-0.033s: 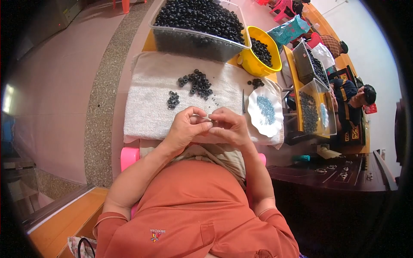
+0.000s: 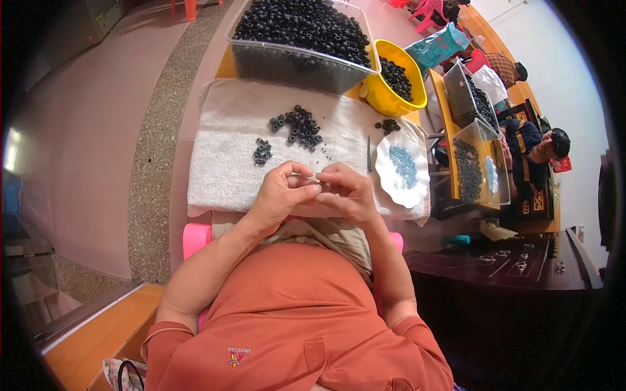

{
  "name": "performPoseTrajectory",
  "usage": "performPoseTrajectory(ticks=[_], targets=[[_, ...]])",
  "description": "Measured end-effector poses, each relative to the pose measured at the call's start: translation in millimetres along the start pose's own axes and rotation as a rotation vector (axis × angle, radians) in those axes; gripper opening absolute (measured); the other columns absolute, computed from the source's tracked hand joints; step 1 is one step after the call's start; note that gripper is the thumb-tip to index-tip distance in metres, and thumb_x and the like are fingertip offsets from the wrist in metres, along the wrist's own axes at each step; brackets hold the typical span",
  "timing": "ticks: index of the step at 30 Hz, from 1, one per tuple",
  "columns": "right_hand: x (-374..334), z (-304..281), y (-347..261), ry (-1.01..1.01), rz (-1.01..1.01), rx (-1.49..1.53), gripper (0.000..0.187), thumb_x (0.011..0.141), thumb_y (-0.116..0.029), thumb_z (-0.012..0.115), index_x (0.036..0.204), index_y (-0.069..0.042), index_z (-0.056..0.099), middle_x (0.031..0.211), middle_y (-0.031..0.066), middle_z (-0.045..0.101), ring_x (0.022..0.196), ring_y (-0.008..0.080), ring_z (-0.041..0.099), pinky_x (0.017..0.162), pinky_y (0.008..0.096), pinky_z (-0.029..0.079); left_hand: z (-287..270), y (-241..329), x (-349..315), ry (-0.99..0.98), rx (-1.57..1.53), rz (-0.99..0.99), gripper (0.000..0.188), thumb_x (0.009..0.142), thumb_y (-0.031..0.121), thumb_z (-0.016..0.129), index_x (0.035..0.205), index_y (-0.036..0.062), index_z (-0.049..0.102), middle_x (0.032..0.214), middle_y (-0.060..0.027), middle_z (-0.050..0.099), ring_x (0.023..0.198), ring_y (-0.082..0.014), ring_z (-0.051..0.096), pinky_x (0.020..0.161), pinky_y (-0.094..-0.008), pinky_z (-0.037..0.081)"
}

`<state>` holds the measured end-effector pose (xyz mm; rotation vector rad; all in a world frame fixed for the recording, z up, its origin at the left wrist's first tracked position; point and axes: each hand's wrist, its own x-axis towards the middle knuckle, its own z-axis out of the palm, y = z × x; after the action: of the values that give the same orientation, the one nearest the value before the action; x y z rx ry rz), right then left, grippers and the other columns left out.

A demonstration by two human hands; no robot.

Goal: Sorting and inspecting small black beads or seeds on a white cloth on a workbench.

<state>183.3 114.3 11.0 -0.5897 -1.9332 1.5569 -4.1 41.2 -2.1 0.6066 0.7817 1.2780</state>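
Note:
My left hand (image 2: 285, 194) and my right hand (image 2: 349, 192) meet at the near edge of a white towel (image 2: 225, 156). Thumbs and fingertips are pinched together around something small and dark, mostly hidden by the fingers. Just beyond them lie a few tiny pale pieces (image 2: 324, 154). A small cluster of black ring-shaped parts (image 2: 263, 151) rests past my left hand, with a larger pile of black ring-shaped parts (image 2: 301, 127) behind it. Right of my right hand is a white scalloped dish (image 2: 386, 184) holding small pale blue pieces (image 2: 403, 166). Dark tweezers (image 2: 369, 154) lie beside the dish.
At the far side stands a clear plastic bin (image 2: 287, 68) full of black parts, beside a yellow bucket (image 2: 373, 98) of similar parts. A few dark parts (image 2: 388, 126) lie behind the dish. To the right, another person (image 2: 531, 146) sits near clear bins (image 2: 466, 143).

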Motion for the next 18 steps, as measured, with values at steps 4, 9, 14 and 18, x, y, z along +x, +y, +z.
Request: performPoseTrajectory(ticks=[4, 9, 14, 18], targets=[[-1, 8, 8, 0.084, -0.13, -0.086, 0.041, 0.078, 0.005, 0.074, 0.117, -0.004, 0.065, 0.102, 0.0081, 0.06, 0.084, 0.0111, 0.057, 0.071, 0.023, 0.048, -1, -4, 1, 0.0, -0.017, 0.02, 0.026, 0.087, 0.002, 0.068, 0.108, 0.0026, 0.051, 0.093, -0.0082, 0.066, 0.081, -0.0124, 0.066, 0.072, -0.0237, 0.056], [1, 15, 12, 0.154, -0.248, -0.231, 0.043, 0.076, 0.004, 0.076, 0.116, -0.006, 0.065, 0.097, 0.0083, 0.06, 0.08, 0.013, 0.059, 0.068, 0.024, 0.05, 5, -4, -1, 0.062, -0.051, 0.032, 0.025, 0.088, 0.002, 0.068, 0.107, 0.0034, 0.052, 0.094, -0.0078, 0.066, 0.081, -0.0119, 0.066, 0.071, -0.0236, 0.056], [2, 21, 16, 0.232, -0.276, -0.233, 0.04, 0.075, 0.002, 0.077, 0.112, -0.006, 0.067, 0.095, 0.0084, 0.061, 0.078, 0.013, 0.059, 0.067, 0.0243, 0.049, 11, -3, -4, 0.098, -0.103, 0.054, 0.022, 0.087, 0.001, 0.067, 0.104, 0.0044, 0.053, 0.093, -0.0071, 0.066, 0.081, -0.0114, 0.066, 0.07, -0.0232, 0.056], [1, 23, 17, 0.21, -0.274, -0.263, 0.042, 0.077, 0.008, 0.073, 0.116, -0.004, 0.065, 0.101, 0.008, 0.058, 0.083, 0.0117, 0.055, 0.068, 0.0227, 0.045, 7, -10, -1, 0.137, -0.141, 0.102, 0.02, 0.087, -0.001, 0.066, 0.1, 0.0052, 0.053, 0.091, -0.0061, 0.066, 0.08, -0.0111, 0.066, 0.07, -0.023, 0.056]])
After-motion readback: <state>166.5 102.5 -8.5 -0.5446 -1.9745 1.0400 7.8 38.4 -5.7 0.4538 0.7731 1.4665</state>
